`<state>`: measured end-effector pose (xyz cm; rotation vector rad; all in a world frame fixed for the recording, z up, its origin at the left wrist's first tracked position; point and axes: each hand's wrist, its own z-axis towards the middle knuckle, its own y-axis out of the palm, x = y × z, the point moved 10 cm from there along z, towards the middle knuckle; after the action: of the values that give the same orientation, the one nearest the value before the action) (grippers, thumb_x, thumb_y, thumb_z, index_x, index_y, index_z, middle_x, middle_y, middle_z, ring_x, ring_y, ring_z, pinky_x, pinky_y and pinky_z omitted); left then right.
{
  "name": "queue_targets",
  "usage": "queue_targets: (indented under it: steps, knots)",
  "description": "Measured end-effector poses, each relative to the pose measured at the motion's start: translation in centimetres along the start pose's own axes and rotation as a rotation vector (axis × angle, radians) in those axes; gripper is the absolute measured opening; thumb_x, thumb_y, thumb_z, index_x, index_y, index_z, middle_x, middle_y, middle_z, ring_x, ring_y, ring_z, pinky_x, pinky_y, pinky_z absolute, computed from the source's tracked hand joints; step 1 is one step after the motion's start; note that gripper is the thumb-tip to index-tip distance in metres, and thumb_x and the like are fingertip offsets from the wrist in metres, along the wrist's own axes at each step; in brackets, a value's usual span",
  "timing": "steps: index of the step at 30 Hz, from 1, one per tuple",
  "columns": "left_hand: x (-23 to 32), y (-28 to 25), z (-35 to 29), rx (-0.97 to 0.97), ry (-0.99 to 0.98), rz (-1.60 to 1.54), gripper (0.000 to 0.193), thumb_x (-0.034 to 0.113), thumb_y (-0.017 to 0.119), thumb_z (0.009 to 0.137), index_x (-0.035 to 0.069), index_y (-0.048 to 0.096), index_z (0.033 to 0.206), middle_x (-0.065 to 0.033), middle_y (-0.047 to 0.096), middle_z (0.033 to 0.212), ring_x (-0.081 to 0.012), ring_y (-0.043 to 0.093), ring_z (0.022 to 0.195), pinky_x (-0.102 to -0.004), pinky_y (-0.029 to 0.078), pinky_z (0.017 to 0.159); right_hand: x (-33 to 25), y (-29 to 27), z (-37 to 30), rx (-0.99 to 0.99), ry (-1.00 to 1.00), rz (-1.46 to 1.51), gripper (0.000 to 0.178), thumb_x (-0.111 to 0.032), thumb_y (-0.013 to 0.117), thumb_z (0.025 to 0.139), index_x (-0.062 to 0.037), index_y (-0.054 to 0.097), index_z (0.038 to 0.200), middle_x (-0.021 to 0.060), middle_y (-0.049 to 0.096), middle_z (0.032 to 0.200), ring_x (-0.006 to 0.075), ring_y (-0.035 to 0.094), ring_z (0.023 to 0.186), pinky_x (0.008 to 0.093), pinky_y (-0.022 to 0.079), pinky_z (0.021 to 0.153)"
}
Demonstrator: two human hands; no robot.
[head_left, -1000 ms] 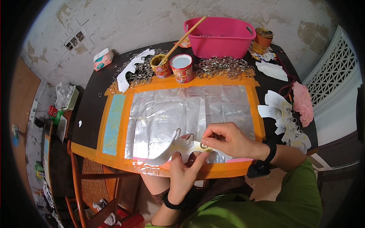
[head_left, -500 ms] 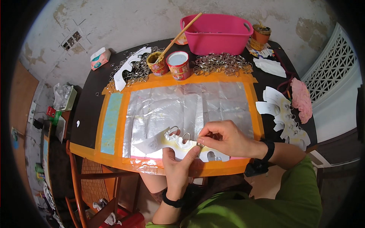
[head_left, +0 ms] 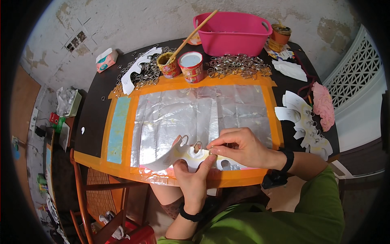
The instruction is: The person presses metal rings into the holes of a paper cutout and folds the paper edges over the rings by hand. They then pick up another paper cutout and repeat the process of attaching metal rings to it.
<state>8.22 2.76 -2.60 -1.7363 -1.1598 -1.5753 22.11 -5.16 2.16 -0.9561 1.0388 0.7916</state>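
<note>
A white paper strip with scalloped cutouts (head_left: 162, 160) is held over the table's front edge, with yellowish smears along its middle. My left hand (head_left: 191, 179) grips its lower side, thumb pressed on the paper. Metal rings stand up from the strip: one ring (head_left: 185, 139) to the left and another ring (head_left: 198, 145) beside it. My right hand (head_left: 239, 147) is pinched at the paper near my left thumb, fingertips together on what looks like a small metal ring, mostly hidden by the fingers.
Plastic sheeting (head_left: 174, 110) is bordered by orange tape. Behind it stand a smeared tin with a stick (head_left: 168, 69), a red tin (head_left: 190, 69), piled metal rings (head_left: 239, 65) and a pink tub (head_left: 233, 36). More strips (head_left: 304, 126) lie right; a wooden chair (head_left: 81, 183) stands left.
The strip has tilted slightly in my left hand, its left end turning down. My right fingertips have shifted a little leftward and stay pinched at the paper.
</note>
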Motion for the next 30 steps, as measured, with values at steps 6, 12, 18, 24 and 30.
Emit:
queue_targets:
  steps: [6, 12, 18, 24, 30]
  knots:
    - [0.7, -0.1, -0.1, 0.028, 0.096, -0.071, 0.05, -0.001, 0.082, 0.082, -0.005, 0.053, 0.123, -0.0107, 0.062, 0.116, -0.0161, 0.063, 0.102, -0.0267, 0.052, 0.086, -0.6, 0.0, -0.2, 0.006, 0.011, 0.015, 0.018, -0.005, 0.068, 0.095, -0.0008, 0.076, 0.111, 0.0069, 0.065, 0.09, 0.0117, 0.061, 0.081, 0.0258, 0.048, 0.071]
    - [0.6, -0.4, -0.6, 0.092, 0.173, -0.069, 0.052, 0.0, 0.082, 0.082, -0.006, 0.053, 0.125, -0.0112, 0.062, 0.116, -0.0153, 0.063, 0.099, -0.0258, 0.053, 0.083, 0.9, 0.4, 0.0, 0.01, 0.131, 0.181, 0.015, -0.008, 0.07, 0.095, 0.0027, 0.072, 0.105, 0.0051, 0.065, 0.09, 0.0102, 0.062, 0.081, 0.0258, 0.05, 0.074]
    - [-0.7, -0.2, -1.3, 0.104, 0.072, -0.145, 0.059, -0.01, 0.076, 0.081, -0.002, 0.048, 0.132, -0.0109, 0.061, 0.119, -0.0185, 0.063, 0.105, -0.0306, 0.052, 0.091, 0.7, 0.3, -0.2, 0.051, 0.087, 0.248, 0.013, -0.003, 0.071, 0.092, 0.0013, 0.059, 0.091, 0.0059, 0.06, 0.096, 0.0124, 0.061, 0.084, 0.0294, 0.051, 0.074]
    - [0.3, 0.0, -1.6, 0.114, 0.156, -0.141, 0.056, -0.011, 0.075, 0.082, -0.002, 0.049, 0.13, -0.0107, 0.061, 0.118, -0.0177, 0.063, 0.103, -0.0299, 0.054, 0.087, -2.1, -0.1, -0.2, 0.058, -0.171, -0.124, 0.014, 0.005, 0.074, 0.084, -0.0012, 0.066, 0.094, 0.0083, 0.059, 0.099, 0.0176, 0.061, 0.087, 0.0292, 0.051, 0.074]
    - [-0.4, -0.3, -1.5, 0.094, 0.158, -0.179, 0.052, -0.01, 0.074, 0.084, -0.004, 0.049, 0.13, -0.0125, 0.06, 0.121, -0.0195, 0.063, 0.108, -0.0313, 0.055, 0.092, -1.7, 0.7, 0.0, -0.033, -0.123, -0.121, 0.011, 0.001, 0.072, 0.089, -0.0014, 0.07, 0.099, 0.0073, 0.058, 0.102, 0.0161, 0.061, 0.089, 0.0288, 0.051, 0.076]
